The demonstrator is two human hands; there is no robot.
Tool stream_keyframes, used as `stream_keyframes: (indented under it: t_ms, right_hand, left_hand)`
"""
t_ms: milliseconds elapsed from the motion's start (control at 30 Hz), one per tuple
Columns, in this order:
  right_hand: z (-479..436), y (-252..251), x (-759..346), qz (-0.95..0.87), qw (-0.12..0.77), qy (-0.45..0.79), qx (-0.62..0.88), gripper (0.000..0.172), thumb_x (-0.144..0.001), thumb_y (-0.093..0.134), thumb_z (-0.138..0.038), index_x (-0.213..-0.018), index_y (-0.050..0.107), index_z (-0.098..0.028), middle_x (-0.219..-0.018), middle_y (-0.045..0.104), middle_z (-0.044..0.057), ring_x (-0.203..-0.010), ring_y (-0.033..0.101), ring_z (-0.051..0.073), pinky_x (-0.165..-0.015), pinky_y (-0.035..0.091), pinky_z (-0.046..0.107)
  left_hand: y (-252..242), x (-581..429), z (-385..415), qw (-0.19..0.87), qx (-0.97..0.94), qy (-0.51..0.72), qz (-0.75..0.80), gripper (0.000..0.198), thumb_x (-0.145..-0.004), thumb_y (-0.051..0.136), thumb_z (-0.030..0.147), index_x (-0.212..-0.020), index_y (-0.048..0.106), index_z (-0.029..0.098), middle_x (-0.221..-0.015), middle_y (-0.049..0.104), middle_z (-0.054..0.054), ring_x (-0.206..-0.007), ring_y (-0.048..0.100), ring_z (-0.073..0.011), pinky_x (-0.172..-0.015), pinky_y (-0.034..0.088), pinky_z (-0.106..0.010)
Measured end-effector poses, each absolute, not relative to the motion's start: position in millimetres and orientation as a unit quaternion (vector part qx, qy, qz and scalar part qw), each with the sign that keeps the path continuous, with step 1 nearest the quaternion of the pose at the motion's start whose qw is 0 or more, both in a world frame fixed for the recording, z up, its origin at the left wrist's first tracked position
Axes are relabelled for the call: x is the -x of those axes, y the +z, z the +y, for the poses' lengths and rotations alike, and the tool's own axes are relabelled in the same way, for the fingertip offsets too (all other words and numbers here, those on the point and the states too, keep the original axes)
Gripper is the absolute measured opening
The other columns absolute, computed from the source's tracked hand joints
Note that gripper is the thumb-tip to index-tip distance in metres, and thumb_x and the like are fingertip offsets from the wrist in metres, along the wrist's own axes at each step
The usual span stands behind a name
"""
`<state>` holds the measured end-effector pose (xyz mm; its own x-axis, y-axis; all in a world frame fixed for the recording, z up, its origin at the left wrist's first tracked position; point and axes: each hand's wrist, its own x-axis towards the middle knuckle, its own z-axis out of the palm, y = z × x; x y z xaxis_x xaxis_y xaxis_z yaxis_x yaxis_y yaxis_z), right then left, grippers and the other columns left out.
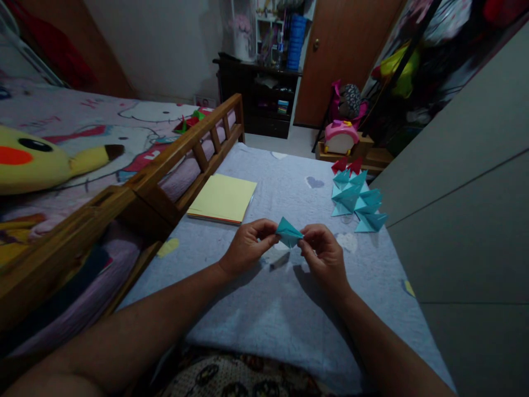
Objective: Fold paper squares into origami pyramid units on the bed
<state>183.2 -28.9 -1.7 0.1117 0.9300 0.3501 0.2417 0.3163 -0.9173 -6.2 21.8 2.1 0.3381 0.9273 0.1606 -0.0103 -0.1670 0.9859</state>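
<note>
A small folded teal paper piece (288, 232) hangs just above a pale blue sheet (268, 309). My left hand (248, 246) pinches its left corner with the fingers curled. My right hand (324, 256) pinches its right corner, also curled closed. Both hands hold the piece between them, a little above the sheet. A pile of several folded teal paper pieces (357, 201) lies to the right, with two red ones (347, 165) at its far end. A stack of yellow paper sheets (223, 198) rests on the sheet to the left.
A wooden bed rail (182, 160) runs along the left, with a yellow plush toy (37, 160) on the bed behind it. A grey cabinet wall (463, 209) stands on the right. A dark shelf (264, 99), a door and a pink toy (341, 135) are at the back.
</note>
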Motion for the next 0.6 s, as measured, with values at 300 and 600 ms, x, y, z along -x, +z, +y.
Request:
stream_keyframes:
  t_ms: [300,600]
  right_hand:
    - [-36.6,13.4,-186.7,-0.657,0.541,0.224,0.475,0.012,-0.091,0.053,-0.018,-0.091,0.063,-0.023,-0.089,0.055,0.003,-0.08,0.056,0.017,-0.068,0.048,0.032]
    - [-33.5,10.4,-182.0,-0.671,0.508,0.211,0.498,0.005,-0.087,0.062,-0.02,-0.083,0.061,-0.023,-0.076,0.057,-0.001,-0.067,0.055,0.014,-0.063,0.046,0.029]
  left_hand:
    - [-0.8,7.4,21.6,0.526,-0.62,0.447,0.373,0.01,-0.08,0.07,0.023,-0.089,0.073,0.019,-0.084,0.07,-0.002,-0.077,0.063,-0.0164,-0.074,0.05,-0.029]
    - [2.9,6.3,19.2,0.487,-0.647,0.447,0.38,0.011,-0.083,0.068,0.024,-0.093,0.071,0.018,-0.087,0.071,-0.003,-0.079,0.064,-0.0169,-0.076,0.051,-0.029]
